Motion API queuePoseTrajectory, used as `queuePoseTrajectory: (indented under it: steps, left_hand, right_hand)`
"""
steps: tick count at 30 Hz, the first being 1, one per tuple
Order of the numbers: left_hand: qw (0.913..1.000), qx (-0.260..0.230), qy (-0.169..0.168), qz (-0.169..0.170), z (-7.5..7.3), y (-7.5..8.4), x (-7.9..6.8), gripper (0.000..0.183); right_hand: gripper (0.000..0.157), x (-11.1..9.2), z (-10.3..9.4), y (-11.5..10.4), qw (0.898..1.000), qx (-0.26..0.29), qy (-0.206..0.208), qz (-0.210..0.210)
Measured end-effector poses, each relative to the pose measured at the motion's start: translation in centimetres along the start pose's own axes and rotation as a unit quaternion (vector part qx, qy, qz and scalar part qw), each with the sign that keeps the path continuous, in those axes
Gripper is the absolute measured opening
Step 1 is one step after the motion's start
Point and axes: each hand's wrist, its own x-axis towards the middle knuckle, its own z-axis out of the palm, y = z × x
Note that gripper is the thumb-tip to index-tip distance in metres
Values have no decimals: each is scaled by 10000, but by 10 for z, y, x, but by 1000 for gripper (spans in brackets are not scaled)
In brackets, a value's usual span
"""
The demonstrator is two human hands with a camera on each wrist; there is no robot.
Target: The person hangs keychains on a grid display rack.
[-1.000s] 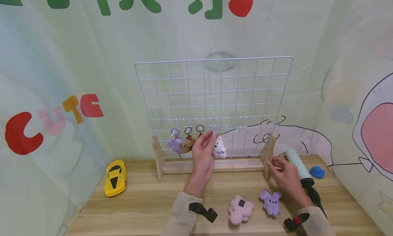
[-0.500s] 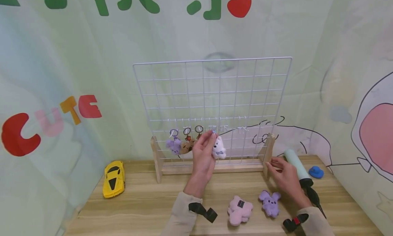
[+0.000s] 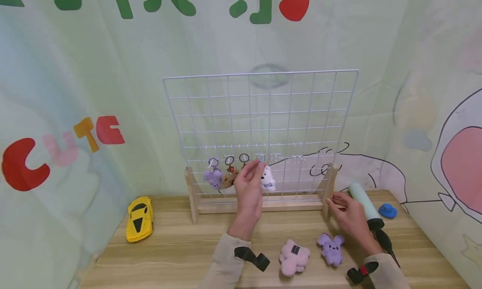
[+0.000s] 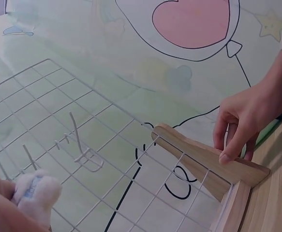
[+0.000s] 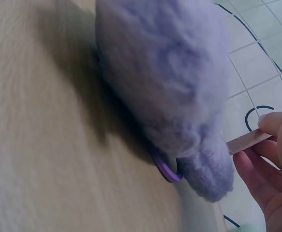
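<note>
Nearest the viewer, a pink plush [image 3: 294, 259] and a purple plush [image 3: 331, 249] are lying side by side, apart, on the wooden table [image 3: 180, 255]. Beyond them, the right hand [image 3: 350, 216] is pinching the right wooden upright [image 3: 329, 184] of a stand, thumb on one side and fingers on the other. A mint-green tube [image 3: 364, 203] and a blue toy [image 3: 388, 210] are lying to the right of this hand; a yellow toy car [image 3: 139, 219] is standing at far left. The left hand [image 3: 249, 193] is pinching, with fingertips closed together, the top of a white plush [image 3: 268, 181], which is hanging in front of the wire grid [image 3: 269, 112]; whether it is touching a hook cannot be told. Left of this hand, a lilac plush [image 3: 213, 179] and a brown plush [image 3: 228, 180] are hanging at the grid. Behind everything, a printed backdrop [image 3: 150, 50] is showing a red heart [image 3: 294, 5].
</note>
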Motion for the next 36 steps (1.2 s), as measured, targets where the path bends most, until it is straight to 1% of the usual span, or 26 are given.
queuePoseTrajectory:
  steps: [2, 5, 7, 8, 9, 10, 12, 14, 15, 16, 18, 20, 21, 24, 27, 29, 31, 32, 33, 34, 36]
  left_hand:
    - [9994, 211, 239, 131, 1, -1, 0, 26]
    - [9964, 571, 481, 395, 2, -2, -1, 22]
    - [9913, 944, 570, 722, 2, -2, -2, 20]
    - [9865, 1211, 603, 924, 1, -3, -3, 18]
    - [9799, 1492, 632, 1166, 0, -3, -4, 17]
    - [9709, 1796, 667, 1437, -1, -3, -5, 17]
    - [9496, 2350, 724, 1945, -4, -5, -6, 19]
    - [9273, 2831, 744, 2334, -7, -5, -8, 22]
    - [9170, 2996, 719, 2532, -9, -5, -8, 24]
    - [9100, 3119, 665, 2650, -10, -6, -8, 25]
    - [9011, 3279, 514, 2790, -11, -5, -10, 26]
    - [8958, 3400, 344, 2843, -13, -5, -12, 25]
    - [8946, 3440, 241, 2842, -14, -6, -13, 24]
    - [8955, 3510, -78, 2736, -18, -8, -19, 21]
    - [9007, 3526, -515, 2483, -25, -14, -27, 19]
    - [9051, 3545, -892, 2172, -30, -20, -33, 18]
    - [9052, 3619, -1351, 1771, -35, -25, -39, 18]
    - [9011, 3711, -1607, 1561, -38, -28, -41, 18]
    - [8952, 3814, -1882, 1335, -41, -31, -44, 19]
    - [8863, 3944, -2168, 1089, -43, -33, -46, 19]
    - [8626, 4197, -2754, 624, -48, -37, -50, 19]
  right_hand:
    - [30, 0, 0, 0, 10000, -8, -1, -4]
    - [29, 1, 0, 0, 10000, -31, 17, -9]
    - [29, 1, 0, 0, 10000, -27, 24, -7]
    - [29, 0, 0, 0, 10000, -22, 22, -6]
    - [29, 0, 0, -1, 10000, -19, 13, -5]
    - [30, 0, 0, -1, 10000, -5, 1, -2]
    - [30, 0, 0, -1, 10000, 21, -29, 13]
    - [31, 0, 0, -1, 10000, 26, -51, 27]
    - [31, 0, 0, -2, 10000, 25, -55, 30]
    - [31, 0, 0, -1, 10000, 32, -51, 34]
    - [30, 0, -1, -1, 10000, 33, -43, 37]
    - [30, 0, 0, -1, 10000, 28, -37, 35]
    - [30, 0, -1, -1, 10000, 33, -42, 28]
    - [31, 0, -1, -1, 10000, 31, -63, 31]
    - [32, -1, 0, -1, 9999, 15, -99, 61]
    - [33, -1, 0, -1, 9999, -18, -115, 76]
    - [33, -1, -1, -2, 9999, -42, -128, 84]
    - [33, -1, -1, -2, 9999, -39, -128, 80]
    - [34, -1, -1, -3, 9999, -30, -120, 84]
    - [34, -1, -1, -3, 9999, -18, -118, 81]
    - [35, 0, -1, -2, 9999, 1, -117, 92]
